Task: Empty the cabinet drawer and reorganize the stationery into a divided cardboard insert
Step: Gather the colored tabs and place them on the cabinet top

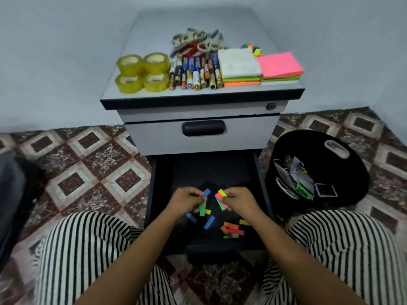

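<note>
The lower drawer of the grey cabinet is pulled out, dark inside. Loose coloured sticky flags lie scattered on its floor near the front. My left hand pinches a few flags, blue and pink showing above the fingers. My right hand pinches other flags, yellow, pink and green. Both hands hover over the drawer's front half, close together.
On the cabinet top lie tape rolls, batteries and markers, scissors, sticky note pads and a few flags. A black bin with scraps stands to the right. My striped knees flank the drawer on the tiled floor.
</note>
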The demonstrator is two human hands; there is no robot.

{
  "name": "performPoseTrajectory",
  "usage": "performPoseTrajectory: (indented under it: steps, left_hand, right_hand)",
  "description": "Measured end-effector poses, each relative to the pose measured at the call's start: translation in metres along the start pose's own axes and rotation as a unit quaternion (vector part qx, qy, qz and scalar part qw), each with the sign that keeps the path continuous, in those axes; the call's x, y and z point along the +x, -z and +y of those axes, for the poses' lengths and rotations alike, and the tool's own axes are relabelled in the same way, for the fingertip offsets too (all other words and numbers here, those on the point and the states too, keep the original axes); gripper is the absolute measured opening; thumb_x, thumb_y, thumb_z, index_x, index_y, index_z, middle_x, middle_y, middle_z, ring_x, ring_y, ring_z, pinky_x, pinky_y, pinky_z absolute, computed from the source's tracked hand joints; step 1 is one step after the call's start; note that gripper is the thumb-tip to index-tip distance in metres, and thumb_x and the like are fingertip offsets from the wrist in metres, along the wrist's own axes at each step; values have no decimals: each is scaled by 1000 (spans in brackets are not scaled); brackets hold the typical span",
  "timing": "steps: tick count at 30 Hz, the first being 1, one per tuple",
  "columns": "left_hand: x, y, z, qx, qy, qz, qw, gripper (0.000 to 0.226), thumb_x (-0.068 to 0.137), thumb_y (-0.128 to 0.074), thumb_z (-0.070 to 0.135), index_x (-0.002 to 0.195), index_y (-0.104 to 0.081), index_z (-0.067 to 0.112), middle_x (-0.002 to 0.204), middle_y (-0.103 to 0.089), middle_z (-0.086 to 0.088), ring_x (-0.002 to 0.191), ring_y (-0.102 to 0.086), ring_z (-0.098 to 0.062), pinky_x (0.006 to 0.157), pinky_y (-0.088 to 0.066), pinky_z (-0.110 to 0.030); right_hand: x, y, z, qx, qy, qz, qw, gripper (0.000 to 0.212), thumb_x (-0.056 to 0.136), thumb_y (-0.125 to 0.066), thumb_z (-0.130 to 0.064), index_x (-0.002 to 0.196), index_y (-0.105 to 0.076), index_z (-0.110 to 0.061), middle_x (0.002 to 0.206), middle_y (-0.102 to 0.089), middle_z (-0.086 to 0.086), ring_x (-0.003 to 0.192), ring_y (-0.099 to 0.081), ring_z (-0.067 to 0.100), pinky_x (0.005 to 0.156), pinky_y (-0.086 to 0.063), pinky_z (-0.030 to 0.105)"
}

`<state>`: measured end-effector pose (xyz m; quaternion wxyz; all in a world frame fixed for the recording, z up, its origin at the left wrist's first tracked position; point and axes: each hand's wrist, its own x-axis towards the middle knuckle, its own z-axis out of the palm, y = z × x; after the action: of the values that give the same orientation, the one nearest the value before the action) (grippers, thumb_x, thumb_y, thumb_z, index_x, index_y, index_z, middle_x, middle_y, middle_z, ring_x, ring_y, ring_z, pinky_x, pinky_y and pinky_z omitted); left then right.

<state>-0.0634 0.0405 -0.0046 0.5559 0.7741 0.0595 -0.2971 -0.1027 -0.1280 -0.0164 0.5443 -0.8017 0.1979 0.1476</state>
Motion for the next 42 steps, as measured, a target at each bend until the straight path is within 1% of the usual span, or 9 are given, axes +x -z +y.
performPoseTrajectory:
  steps: [2,5,9,12,20,26,32,37,42]
  left_hand:
    - [-8,4,18,-29,-5,3,1000,12,83,-65,-2,75,-63,7,65,-58,-6,44,-53,-3,46,-47,-15]
    - [-18,8,41,-51,-20,0,999,10,83,-65,-2,76,-64,5,63,-58,-7,44,-53,-4,48,-49,-15]
    - [-35,10,87,-76,-51,-12,996,8,84,-66,1,77,-65,6,51,-59,3,46,-55,-2,52,-52,-16]
    - [-45,12,128,-91,-78,-22,993,6,84,-66,5,79,-66,9,56,-59,3,55,-56,-5,57,-54,-18]
    - [-55,17,238,-102,-155,-11,983,9,83,-68,6,74,-66,7,62,-63,-4,58,-58,-13,59,-55,-23]
    - [-42,19,301,-81,-198,23,976,7,85,-63,1,78,-62,3,68,-63,-8,59,-60,-15,57,-54,-24]
    - [-9,23,348,-48,-219,64,972,6,84,-65,1,88,-64,-3,72,-61,-11,62,-59,-17,61,-53,-25]
    - [31,17,378,20,-248,87,965,16,83,-67,2,97,-66,-5,83,-64,-17,63,-60,-19,62,-54,-27]
    - [63,6,389,128,-292,102,942,15,81,-67,3,96,-68,-2,85,-65,-14,68,-60,-17,64,-51,-26]
  right_hand:
    - [-11,12,-13,64,-3,20,998,7,86,-65,-7,91,-70,-7,74,-64,3,64,-56,12,57,-47,19]
    - [-24,27,-33,139,2,25,990,19,87,-64,-5,105,-67,1,81,-65,5,68,-58,9,53,-48,14]
    - [-38,51,-74,195,33,27,980,20,86,-64,-4,104,-66,5,78,-64,8,66,-57,11,51,-47,16]
    - [-49,72,-111,224,72,20,972,10,87,-63,-4,95,-66,2,75,-62,8,63,-55,11,51,-47,15]
    - [-52,122,-204,213,127,79,966,21,87,-62,-3,106,-63,6,78,-61,8,66,-55,13,52,-47,18]
    - [-32,155,-252,208,140,123,960,33,85,-66,-3,115,-58,7,92,-61,17,64,-57,16,46,-50,18]
    - [-5,184,-284,161,136,175,962,23,86,-62,0,109,-62,4,75,-58,11,57,-53,13,46,-48,18]
    - [34,201,-298,96,131,218,962,24,85,-65,-1,109,-64,5,95,-63,21,62,-56,16,58,-51,26]
    - [67,206,-299,16,127,225,966,26,84,-70,-12,107,-68,1,102,-68,20,83,-64,25,84,-56,40]
